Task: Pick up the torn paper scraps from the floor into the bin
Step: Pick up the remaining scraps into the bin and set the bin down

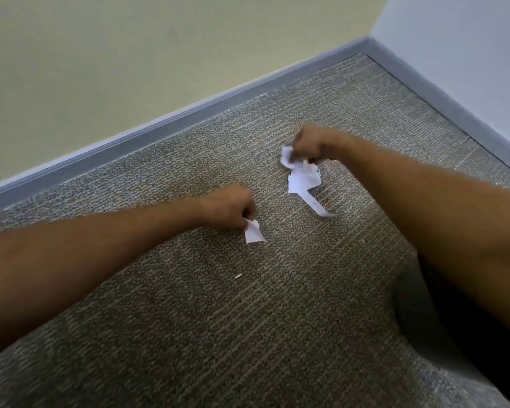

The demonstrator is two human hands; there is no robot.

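Both hands pinch crumpled white scraps [302, 178] — speckled looped carpet [189, 319].

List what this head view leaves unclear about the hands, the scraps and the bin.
- Bin: outside the head view.
- Right hand: motion blur hides how many paper scraps it grips.
- Left hand: fingers curl under, hiding the small scrap's top.
- Tiny white fleck: too small to identify.

Grey carpet [218, 319], grey baseboard [189, 116] (corner), cream wall [130, 54], pale wall [468, 39]
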